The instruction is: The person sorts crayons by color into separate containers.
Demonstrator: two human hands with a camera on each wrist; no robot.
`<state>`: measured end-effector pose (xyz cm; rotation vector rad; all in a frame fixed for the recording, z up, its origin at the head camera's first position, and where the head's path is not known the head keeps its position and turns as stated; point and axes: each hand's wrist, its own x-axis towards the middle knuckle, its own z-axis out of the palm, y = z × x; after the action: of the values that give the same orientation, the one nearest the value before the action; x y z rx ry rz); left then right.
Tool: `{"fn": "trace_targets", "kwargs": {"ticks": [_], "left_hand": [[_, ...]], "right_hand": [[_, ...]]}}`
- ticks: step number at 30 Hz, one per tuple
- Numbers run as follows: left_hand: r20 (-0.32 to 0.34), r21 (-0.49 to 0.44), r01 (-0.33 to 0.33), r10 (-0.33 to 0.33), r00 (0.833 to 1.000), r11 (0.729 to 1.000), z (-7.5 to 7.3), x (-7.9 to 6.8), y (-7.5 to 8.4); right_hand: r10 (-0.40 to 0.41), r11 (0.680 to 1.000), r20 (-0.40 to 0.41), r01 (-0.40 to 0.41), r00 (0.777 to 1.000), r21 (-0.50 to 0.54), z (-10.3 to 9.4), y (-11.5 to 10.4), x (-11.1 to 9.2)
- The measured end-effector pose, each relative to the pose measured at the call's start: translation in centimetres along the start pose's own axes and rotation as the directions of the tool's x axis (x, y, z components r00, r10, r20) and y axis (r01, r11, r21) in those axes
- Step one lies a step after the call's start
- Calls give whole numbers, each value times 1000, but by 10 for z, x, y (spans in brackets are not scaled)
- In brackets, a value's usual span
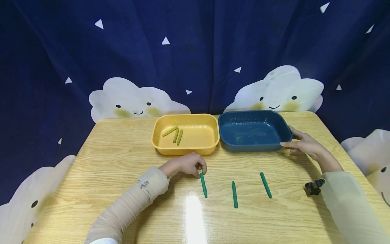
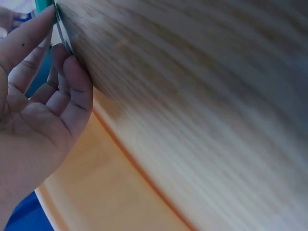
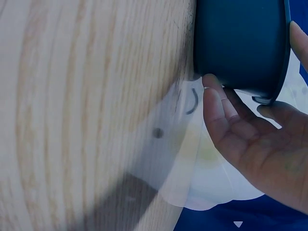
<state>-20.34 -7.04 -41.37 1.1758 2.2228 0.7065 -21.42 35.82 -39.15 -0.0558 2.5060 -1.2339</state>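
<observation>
Thumb and forefinger of my left hand [image 1: 192,164] pinch the top end of a green crayon [image 1: 203,185] on the table, in front of the yellow bin. In the left wrist view a bit of the green crayon [image 2: 44,4] shows at the fingertips of the left hand [image 2: 45,96]. Two more green crayons, a middle one [image 1: 235,194] and a right one [image 1: 266,185], lie apart to its right. My right hand [image 1: 306,145] grips the right end of a blue bin [image 1: 253,148], thumb at the rim, other fingers along the outer wall [image 3: 236,48].
The yellow bin [image 1: 186,151] stands left of the blue bin, their sides close together. Inside it lie three yellowish crayons, one of them slanted [image 1: 170,131]. A dark blue curtain [image 1: 195,51] with clouds hangs behind the wooden table [image 1: 118,159].
</observation>
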Motion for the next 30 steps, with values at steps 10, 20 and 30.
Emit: {"fn": "trace_targets", "kwargs": {"ticks": [10, 20, 30], "left_hand": [[102, -151, 0, 15, 995, 988, -6, -6, 1], [30, -349, -62, 77, 997, 935, -19, -9, 13], [-166, -341, -161, 110, 980, 926, -42, -5, 31]], "right_hand": [[9, 1000, 4, -9, 1000, 19, 1, 2, 0], [18, 999, 4, -18, 1000, 29, 0, 2, 0], [6, 999, -8, -6, 1000, 32, 0, 0, -1]]}}
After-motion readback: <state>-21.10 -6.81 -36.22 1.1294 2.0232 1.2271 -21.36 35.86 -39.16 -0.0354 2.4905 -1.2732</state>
